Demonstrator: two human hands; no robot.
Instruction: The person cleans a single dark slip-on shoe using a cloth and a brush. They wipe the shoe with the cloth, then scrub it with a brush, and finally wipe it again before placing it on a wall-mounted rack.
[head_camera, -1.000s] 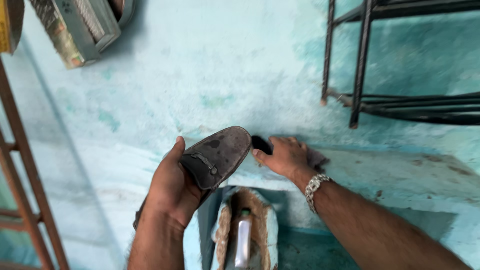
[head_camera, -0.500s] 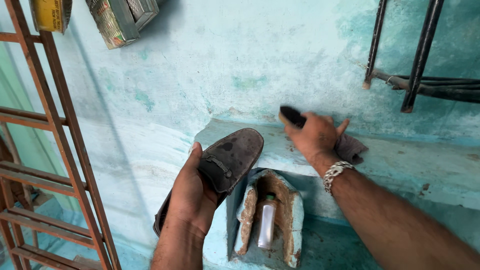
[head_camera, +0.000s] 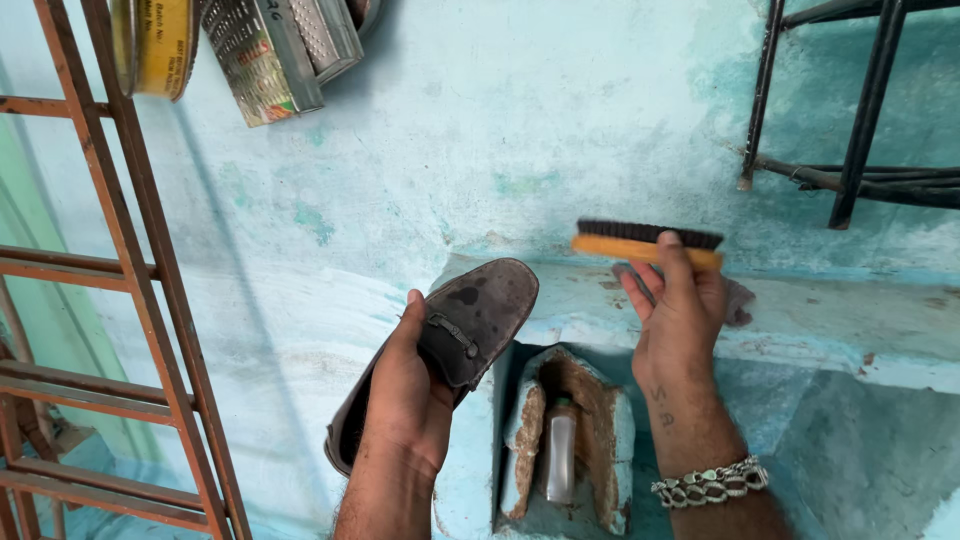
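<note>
Wooden frame (head_camera: 150, 300): a reddish-brown ladder-like frame is seen along the left edge, leaning against the turquoise wall (head_camera: 480, 120).
Tins (head_camera: 270, 55): a yellow round tin and a printed rectangular tin are seen at the top left, against the wall.
Left hand (head_camera: 405, 395): the grip is clamped on the shoe, the thumb laid along its upper and the fingers tucked beneath; it is held in the air, left of the ledge.
Shoe (head_camera: 470, 320): a dark, worn loafer with a small metal bar across the vamp is held tilted, toe pointing up and to the right, close to the front edge of the ledge.
Niche (head_camera: 570, 430): a rough opening with crumbling edges is seen below the ledge, between the two forearms; a small clear bottle (head_camera: 560, 460) is stood upright inside it.
Ledge (head_camera: 850, 330): a painted turquoise shelf is seen running rightward from behind the shoe's toe.
Right hand (head_camera: 680, 310): the grip is closed on the brush, fingers wrapped over its back; a chain bracelet (head_camera: 712, 482) is worn at the wrist.
Brush (head_camera: 645, 240): a wooden-backed brush with dark bristles facing up is held level above the ledge, right of the shoe and apart from it.
Cloth (head_camera: 738, 300): a dark rag is partly hidden behind the right hand, lying on the ledge.
Metal rack (head_camera: 850, 130): black bars are seen at the top right.
</note>
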